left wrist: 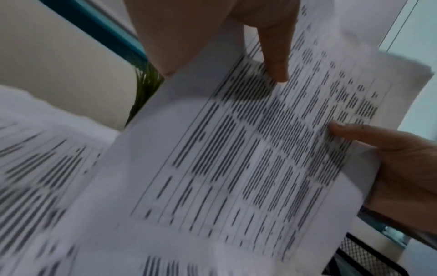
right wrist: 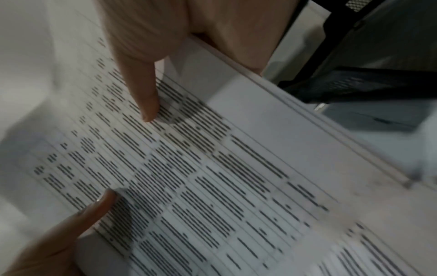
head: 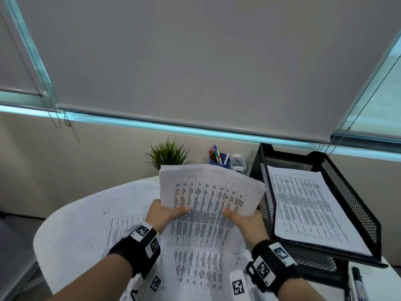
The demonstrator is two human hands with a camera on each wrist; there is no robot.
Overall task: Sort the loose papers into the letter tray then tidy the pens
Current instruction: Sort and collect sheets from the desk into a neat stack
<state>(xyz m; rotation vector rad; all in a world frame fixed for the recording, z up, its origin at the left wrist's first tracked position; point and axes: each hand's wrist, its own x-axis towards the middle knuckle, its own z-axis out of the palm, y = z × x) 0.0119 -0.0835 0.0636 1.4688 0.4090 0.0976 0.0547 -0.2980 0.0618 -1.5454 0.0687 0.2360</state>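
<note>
Nearest, the left hand (head: 165, 213) and right hand (head: 243, 220) grip a stack of papers (head: 208, 192) by its near edge, thumbs pressed on the printed top sheet and fingers curled beneath, holding it tilted above the white table (head: 71, 231). Its table print is too blurred to read. More sheets (head: 195, 268) lie under the wrists. Only the head view shows the black mesh letter tray (head: 355, 205) at right holding papers, and beyond, pens (head: 216, 155) upright in a blue cup (head: 223, 162) beside a plant (head: 168, 154).

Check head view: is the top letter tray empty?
No: the black mesh letter tray already holds printed papers, lying flat in it, to the right of the stack both hands hold.
</note>
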